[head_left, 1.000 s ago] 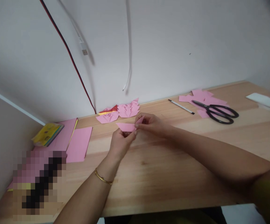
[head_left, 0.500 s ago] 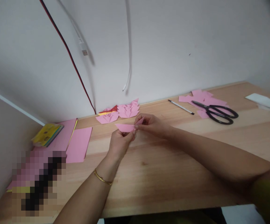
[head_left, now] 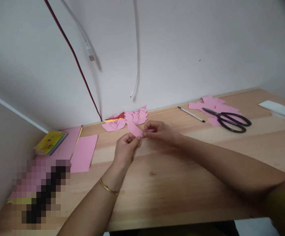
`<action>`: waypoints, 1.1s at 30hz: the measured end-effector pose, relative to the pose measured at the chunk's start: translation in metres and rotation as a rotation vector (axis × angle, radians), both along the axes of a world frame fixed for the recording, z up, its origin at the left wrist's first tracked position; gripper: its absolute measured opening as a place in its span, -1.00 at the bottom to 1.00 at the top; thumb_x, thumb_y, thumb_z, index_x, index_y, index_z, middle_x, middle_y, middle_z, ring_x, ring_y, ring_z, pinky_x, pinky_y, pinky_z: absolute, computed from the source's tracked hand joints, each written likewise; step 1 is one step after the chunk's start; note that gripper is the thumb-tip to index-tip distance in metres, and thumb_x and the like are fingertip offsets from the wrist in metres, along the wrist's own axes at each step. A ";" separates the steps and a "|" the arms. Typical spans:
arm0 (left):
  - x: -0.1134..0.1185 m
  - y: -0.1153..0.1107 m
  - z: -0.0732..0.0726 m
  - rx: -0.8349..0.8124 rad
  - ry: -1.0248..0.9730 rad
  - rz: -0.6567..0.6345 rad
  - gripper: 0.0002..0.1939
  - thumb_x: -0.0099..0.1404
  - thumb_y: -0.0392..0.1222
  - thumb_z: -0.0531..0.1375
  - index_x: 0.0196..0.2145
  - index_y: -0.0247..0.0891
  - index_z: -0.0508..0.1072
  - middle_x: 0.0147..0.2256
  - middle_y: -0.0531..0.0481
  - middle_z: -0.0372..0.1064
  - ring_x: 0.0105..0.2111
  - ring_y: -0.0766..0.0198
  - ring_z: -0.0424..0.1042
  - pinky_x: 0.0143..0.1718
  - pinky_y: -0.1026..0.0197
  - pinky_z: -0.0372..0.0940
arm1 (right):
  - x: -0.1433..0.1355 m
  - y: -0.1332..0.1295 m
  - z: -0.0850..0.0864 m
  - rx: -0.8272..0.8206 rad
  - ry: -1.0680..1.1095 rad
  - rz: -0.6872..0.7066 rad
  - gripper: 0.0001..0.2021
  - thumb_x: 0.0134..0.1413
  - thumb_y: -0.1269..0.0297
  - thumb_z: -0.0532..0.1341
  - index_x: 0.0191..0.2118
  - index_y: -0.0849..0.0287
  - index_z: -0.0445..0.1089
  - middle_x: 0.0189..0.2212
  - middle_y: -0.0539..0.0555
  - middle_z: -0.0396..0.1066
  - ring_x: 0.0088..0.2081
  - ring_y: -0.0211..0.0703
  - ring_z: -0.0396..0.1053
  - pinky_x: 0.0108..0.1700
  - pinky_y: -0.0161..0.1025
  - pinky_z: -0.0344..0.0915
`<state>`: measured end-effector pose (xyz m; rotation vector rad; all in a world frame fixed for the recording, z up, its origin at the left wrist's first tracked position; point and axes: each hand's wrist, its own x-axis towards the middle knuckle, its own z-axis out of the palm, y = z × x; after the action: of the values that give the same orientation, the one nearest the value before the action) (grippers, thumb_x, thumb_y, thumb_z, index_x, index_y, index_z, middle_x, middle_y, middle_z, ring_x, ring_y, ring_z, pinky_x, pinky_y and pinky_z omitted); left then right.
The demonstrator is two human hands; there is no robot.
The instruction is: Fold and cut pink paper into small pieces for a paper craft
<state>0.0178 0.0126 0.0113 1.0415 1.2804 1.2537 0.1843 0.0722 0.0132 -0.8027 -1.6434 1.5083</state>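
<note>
Both my hands pinch one folded piece of pink paper (head_left: 134,128) above the middle of the wooden table. My left hand (head_left: 126,147) has thumb and fingers closed on its lower edge. From the right, my right hand (head_left: 158,131) grips the other end, and its fingers cover part of the fold. One arm of the paper points up and away, toward the folded pink pieces (head_left: 136,116) standing in a row by the wall. Beside that row lie more folded pink pieces (head_left: 114,125) with a red and yellow one (head_left: 116,117) among them.
Black-handled scissors (head_left: 227,119) lie on pink paper scraps (head_left: 213,103) at the right, near a pen (head_left: 191,114). A white sheet (head_left: 279,109) is farther right. At left are pink sheets (head_left: 84,154) and a yellow packet (head_left: 50,142). Cables (head_left: 76,55) hang along the wall.
The pink paper has turned in my fingers: its left arm lay nearly level and now points up and away. My hands stay in almost the same place.
</note>
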 end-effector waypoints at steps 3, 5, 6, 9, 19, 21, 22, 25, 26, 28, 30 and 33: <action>0.000 0.000 -0.001 -0.001 0.031 -0.030 -0.74 0.01 -0.10 0.33 -0.55 -0.32 0.39 -0.62 0.09 0.30 -0.60 0.45 0.20 -0.54 0.37 0.03 | 0.000 0.000 0.002 -0.005 -0.017 -0.015 -0.81 -0.14 0.22 0.32 -0.40 0.21 0.37 -0.45 -0.02 0.39 -0.38 -0.26 0.33 -0.30 -0.29 0.23; -0.001 0.000 -0.002 0.005 0.058 -0.023 -0.75 0.01 -0.08 0.33 -0.54 -0.32 0.41 -0.61 0.08 0.32 -0.59 0.44 0.20 -0.54 0.36 0.04 | 0.000 -0.001 0.002 -0.004 -0.024 -0.006 -0.81 -0.14 0.22 0.32 -0.40 0.21 0.37 -0.45 -0.02 0.40 -0.37 -0.25 0.34 -0.30 -0.29 0.24; -0.001 0.000 -0.003 0.008 0.067 -0.016 -0.75 0.01 -0.08 0.33 -0.53 -0.32 0.42 -0.60 0.08 0.32 -0.59 0.44 0.20 -0.54 0.36 0.04 | 0.000 -0.001 0.002 -0.001 -0.027 -0.004 -0.80 -0.13 0.21 0.31 -0.40 0.21 0.37 -0.46 -0.02 0.40 -0.37 -0.25 0.34 -0.30 -0.29 0.24; -0.002 0.000 -0.003 0.019 0.101 0.006 -0.75 0.00 -0.07 0.33 -0.54 -0.31 0.43 -0.59 0.07 0.34 -0.59 0.44 0.21 -0.53 0.36 0.06 | -0.001 0.000 0.000 0.019 -0.037 -0.016 -0.80 -0.14 0.21 0.32 -0.42 0.21 0.36 -0.47 -0.02 0.38 -0.38 -0.26 0.33 -0.31 -0.30 0.24; 0.000 0.000 -0.001 0.020 0.008 -0.005 -0.76 0.01 -0.11 0.34 -0.56 -0.32 0.40 -0.61 0.07 0.33 -0.59 0.44 0.22 -0.52 0.36 0.07 | -0.001 0.001 -0.004 -0.009 0.018 0.037 -0.80 -0.13 0.24 0.33 -0.43 0.22 0.33 -0.46 -0.01 0.38 -0.38 -0.27 0.33 -0.31 -0.29 0.22; 0.000 -0.001 -0.001 0.028 -0.006 -0.013 -0.77 0.02 -0.11 0.33 -0.54 -0.31 0.40 -0.60 0.07 0.32 -0.58 0.44 0.23 -0.51 0.35 0.08 | -0.001 0.001 -0.004 -0.006 0.039 0.060 -0.80 -0.12 0.25 0.33 -0.43 0.23 0.32 -0.46 -0.02 0.37 -0.38 -0.29 0.31 -0.31 -0.30 0.21; 0.000 -0.001 -0.002 0.025 -0.009 -0.016 -0.76 0.03 -0.10 0.32 -0.53 -0.31 0.40 -0.60 0.07 0.31 -0.58 0.43 0.22 -0.51 0.35 0.08 | -0.001 0.002 -0.004 -0.004 0.045 0.071 -0.80 -0.11 0.25 0.32 -0.43 0.23 0.32 -0.46 -0.02 0.36 -0.39 -0.30 0.31 -0.31 -0.31 0.20; 0.000 -0.001 -0.003 0.019 0.005 -0.027 -0.75 0.04 -0.08 0.31 -0.53 -0.31 0.40 -0.60 0.07 0.31 -0.58 0.43 0.22 -0.50 0.35 0.08 | -0.001 0.002 -0.005 0.000 0.055 0.080 -0.79 -0.10 0.24 0.32 -0.42 0.23 0.29 -0.47 -0.04 0.33 -0.40 -0.32 0.28 -0.33 -0.33 0.17; 0.000 -0.001 -0.003 0.020 0.017 -0.033 -0.75 0.05 -0.07 0.30 -0.52 -0.31 0.40 -0.60 0.07 0.31 -0.58 0.43 0.22 -0.50 0.35 0.08 | -0.001 0.002 -0.006 0.001 0.056 0.082 -0.78 -0.10 0.24 0.32 -0.42 0.22 0.29 -0.47 -0.05 0.32 -0.40 -0.32 0.27 -0.34 -0.33 0.17; 0.000 0.000 -0.004 0.028 0.037 -0.043 -0.75 0.06 -0.06 0.30 -0.49 -0.31 0.42 -0.59 0.07 0.31 -0.57 0.43 0.23 -0.49 0.35 0.09 | -0.001 0.003 -0.006 0.009 0.056 0.090 -0.78 -0.10 0.24 0.32 -0.42 0.22 0.28 -0.47 -0.05 0.32 -0.40 -0.33 0.27 -0.34 -0.34 0.16; -0.001 0.001 -0.005 0.035 0.050 -0.053 -0.75 0.07 -0.06 0.29 -0.48 -0.32 0.43 -0.58 0.07 0.31 -0.56 0.42 0.23 -0.48 0.34 0.10 | -0.001 0.003 -0.007 0.015 0.052 0.103 -0.80 -0.09 0.25 0.31 -0.40 0.22 0.29 -0.46 -0.05 0.33 -0.39 -0.32 0.28 -0.33 -0.33 0.18; -0.002 0.001 -0.005 0.036 0.063 -0.065 -0.75 0.07 -0.05 0.29 -0.44 -0.32 0.46 -0.58 0.06 0.31 -0.56 0.42 0.23 -0.48 0.34 0.11 | -0.001 0.003 -0.007 0.001 0.054 0.126 -0.83 -0.06 0.27 0.29 -0.37 0.22 0.31 -0.43 -0.01 0.36 -0.35 -0.28 0.32 -0.28 -0.30 0.22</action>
<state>0.0160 0.0138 0.0058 1.1473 1.2651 1.2071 0.1831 0.0754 0.0063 -0.6630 -1.6807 1.6020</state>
